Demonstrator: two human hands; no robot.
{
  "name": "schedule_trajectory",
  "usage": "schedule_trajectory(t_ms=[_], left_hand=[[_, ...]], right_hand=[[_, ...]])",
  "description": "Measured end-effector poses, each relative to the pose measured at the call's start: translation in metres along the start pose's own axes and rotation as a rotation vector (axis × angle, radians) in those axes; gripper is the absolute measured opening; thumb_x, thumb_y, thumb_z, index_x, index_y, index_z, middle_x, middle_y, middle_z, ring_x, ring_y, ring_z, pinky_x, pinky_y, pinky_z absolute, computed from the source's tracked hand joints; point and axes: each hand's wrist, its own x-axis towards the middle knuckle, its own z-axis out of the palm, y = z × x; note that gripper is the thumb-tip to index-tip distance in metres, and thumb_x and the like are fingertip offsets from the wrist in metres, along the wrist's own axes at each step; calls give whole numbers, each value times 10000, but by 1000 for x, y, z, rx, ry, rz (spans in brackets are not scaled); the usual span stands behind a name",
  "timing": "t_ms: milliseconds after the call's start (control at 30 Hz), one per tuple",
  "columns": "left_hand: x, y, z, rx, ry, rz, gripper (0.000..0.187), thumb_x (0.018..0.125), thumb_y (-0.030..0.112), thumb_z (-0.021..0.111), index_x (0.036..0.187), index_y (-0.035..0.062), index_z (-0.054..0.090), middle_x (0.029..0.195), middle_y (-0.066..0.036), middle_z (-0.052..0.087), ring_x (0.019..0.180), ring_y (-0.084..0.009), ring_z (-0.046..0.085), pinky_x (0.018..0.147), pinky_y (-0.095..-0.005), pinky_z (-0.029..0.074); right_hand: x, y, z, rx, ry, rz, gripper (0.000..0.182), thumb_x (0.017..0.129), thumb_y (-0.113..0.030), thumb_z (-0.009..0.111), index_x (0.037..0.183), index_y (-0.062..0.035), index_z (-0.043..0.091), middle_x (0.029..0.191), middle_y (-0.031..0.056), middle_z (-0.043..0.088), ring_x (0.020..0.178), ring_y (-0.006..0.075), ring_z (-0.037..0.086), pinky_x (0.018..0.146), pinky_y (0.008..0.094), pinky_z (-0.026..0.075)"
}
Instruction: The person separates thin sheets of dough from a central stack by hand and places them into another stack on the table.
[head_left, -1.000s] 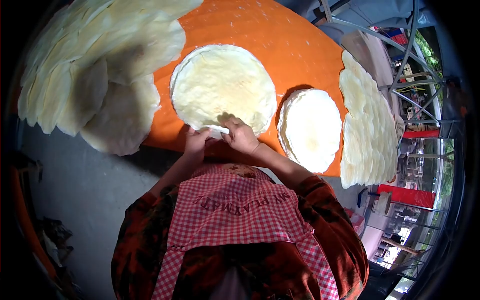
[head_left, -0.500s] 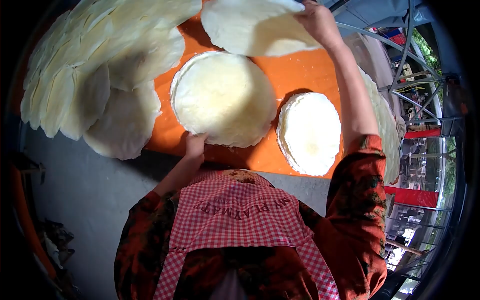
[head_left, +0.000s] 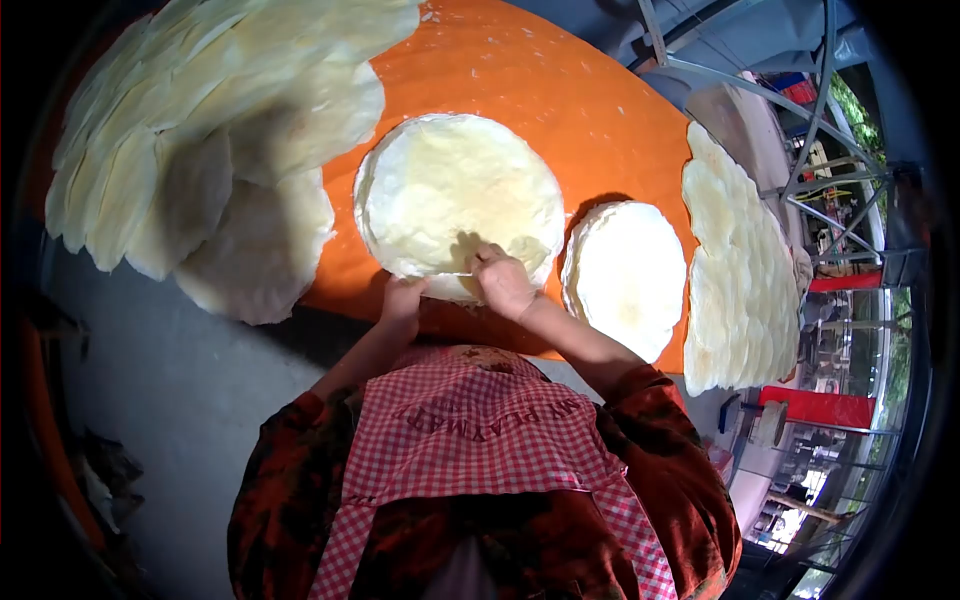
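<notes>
Stack of thin, round, pale sheets (head_left: pixel 455 190), the middle one, lies flat on an orange table cover (head_left: pixel 530 70), and both bare hands are at its near rim. The left hand (head_left: pixel 403 298) touches that rim left of its nearest point, thumb up along the edge; the fingers below are hidden, so whether it grips or merely steadies the sheets cannot be told. The right hand (head_left: pixel 503 283) is just to the right of the left one, apart from it, reaching over the same rim with its fingers bent and drawn narrow against the top sheet; whether they pinch its edge cannot be told. Between the hands, a pale strip of lower sheets shows below the top sheet's near edge. To the right of the middle stack, and apart from it, sits a smaller-looking round stack (head_left: pixel 628 285), brightly lit. Farther right of the middle stack, overlapping sheets (head_left: pixel 740 270) form a long bank. To its left, a broad spread of layered sheets (head_left: pixel 220 100) covers that side, with some edges reaching out over the grey floor (head_left: pixel 200 400). On the near side of the middle stack is the person's red-and-white checked apron (head_left: pixel 470 430), between dark red patterned sleeves (head_left: pixel 300 440).
</notes>
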Motion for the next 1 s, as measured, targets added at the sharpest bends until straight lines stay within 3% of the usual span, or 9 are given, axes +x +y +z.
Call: schedule_trajectory(t_ms=[100,200,333,367,467,600,767,800,1000], left_hand=[[-4,12,11,23,-61,-50,371,857,-32,538,1225,-9,493,1081,-131,619,960,-255,623,773,-396,553],[-3,17,8,31,-61,-103,332,855,-32,525,1187,-20,503,1053,-141,620,922,-262,629,721,-410,568],[6,1,-11,106,-10,-42,272,854,-25,531,1125,-28,527,1020,-135,621,879,-249,624,737,-393,554],[3,-5,-16,132,3,-50,274,852,-22,539,1126,-28,528,1018,-131,621,875,-242,620,752,-387,545],[11,-5,-17,162,10,-47,277,847,-10,564,1122,-26,534,1012,-119,623,872,-226,613,795,-373,518],[10,-4,-17,99,12,-94,266,844,-2,581,1107,-20,550,1010,-112,629,890,-227,612,809,-365,501],[-1,8,-5,-6,29,-84,312,802,-25,596,1113,-24,565,993,-109,633,877,-222,620,780,-343,506],[-4,8,-4,7,26,-75,325,801,-28,591,1125,-24,560,1004,-110,631,883,-227,621,788,-348,509],[-5,12,-4,-31,-91,-30,387,801,-47,557,1186,-24,533,1077,-126,623,936,-248,629,785,-372,534]], right_hand=[[-10,-5,16,77,-70,-3,288,720,-101,643,998,-29,633,1156,193,586,1085,338,588,766,388,558],[2,-2,7,165,220,-111,279,734,-101,682,997,-28,624,1003,175,609,958,342,609,742,391,547],[65,67,-92,311,157,415,103,789,0,612,892,-1,615,826,98,629,780,164,595,661,365,489],[82,91,-121,476,244,436,108,784,2,611,892,2,616,778,113,614,742,170,599,643,374,486],[104,76,-229,-121,439,9,89,806,-7,587,887,18,616,788,170,593,713,335,622,632,388,506],[78,21,-198,-84,389,-83,159,758,14,590,912,-1,626,864,158,592,743,369,598,654,419,509],[21,-7,-5,29,-31,-6,180,760,-33,617,937,-24,647,1110,176,587,980,325,596,734,421,543],[10,-8,14,11,45,-79,202,777,-81,604,964,-15,642,1116,173,594,1040,324,590,731,398,550],[3,-18,-12,37,-181,4,320,800,-189,602,1067,-11,617,1252,200,531,1149,343,543,815,375,540]])
